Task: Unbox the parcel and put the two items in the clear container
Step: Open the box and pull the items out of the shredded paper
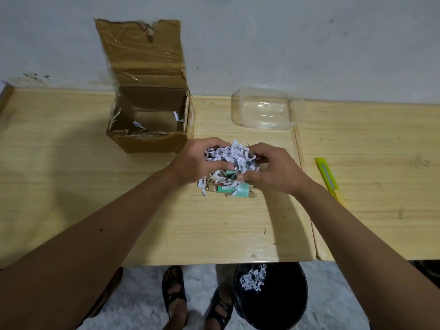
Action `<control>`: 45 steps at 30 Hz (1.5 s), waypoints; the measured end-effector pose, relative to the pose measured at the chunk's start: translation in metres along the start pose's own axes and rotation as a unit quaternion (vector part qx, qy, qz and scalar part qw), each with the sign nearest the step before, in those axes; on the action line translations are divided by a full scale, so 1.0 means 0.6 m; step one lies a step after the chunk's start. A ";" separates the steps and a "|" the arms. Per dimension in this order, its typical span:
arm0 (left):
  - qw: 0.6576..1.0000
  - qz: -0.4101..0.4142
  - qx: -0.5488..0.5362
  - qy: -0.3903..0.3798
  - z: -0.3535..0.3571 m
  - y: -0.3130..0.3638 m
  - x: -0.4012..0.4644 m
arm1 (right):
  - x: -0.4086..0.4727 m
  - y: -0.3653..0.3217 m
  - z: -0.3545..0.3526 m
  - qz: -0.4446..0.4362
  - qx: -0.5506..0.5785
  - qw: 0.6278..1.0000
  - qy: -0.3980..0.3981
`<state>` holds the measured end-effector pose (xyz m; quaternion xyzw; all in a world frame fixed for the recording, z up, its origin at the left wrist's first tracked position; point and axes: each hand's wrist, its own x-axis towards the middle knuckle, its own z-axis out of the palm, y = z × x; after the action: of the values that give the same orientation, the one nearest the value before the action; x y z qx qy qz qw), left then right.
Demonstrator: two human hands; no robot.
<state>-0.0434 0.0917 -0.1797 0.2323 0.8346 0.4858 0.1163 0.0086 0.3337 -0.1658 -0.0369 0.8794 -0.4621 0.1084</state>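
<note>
- Together, the left hand and the right hand held a clump of shredded paper above the wooden table, the fingers of both curled round it from either side.
- Under the clump, touching the table, lay the two items: green-and-white packages, partly hidden by more shreds, so their exact shape could not be told.
- The cardboard box stood open at the back left of the table, its lid flap upright against the wall, with only a few paper scraps inside.
- The clear container sat at the back, right of the box and well apart from the items, with nothing in it.
- A yellow utility knife lay on the table just right of the right hand's wrist.
- On the floor below the table's front edge stood a black bin with some shredded paper in it, beside the person's sandalled feet.
</note>
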 end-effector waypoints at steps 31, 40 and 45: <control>0.984 -0.144 -0.096 0.048 0.034 -0.018 0.014 | -0.061 -0.014 0.000 -0.041 0.050 0.998 0.027; 0.983 -0.143 -0.106 0.037 0.038 -0.037 0.017 | -0.067 0.016 0.028 -0.113 -0.116 0.987 0.020; 0.982 -0.147 -0.105 0.043 0.040 -0.039 0.018 | -0.074 0.002 0.014 -0.100 -0.098 0.990 0.003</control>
<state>-0.0492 0.1058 -0.2117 0.0720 0.8080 0.5582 0.1742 0.0539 0.3348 -0.1646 -0.1340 0.9127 -0.3821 0.0546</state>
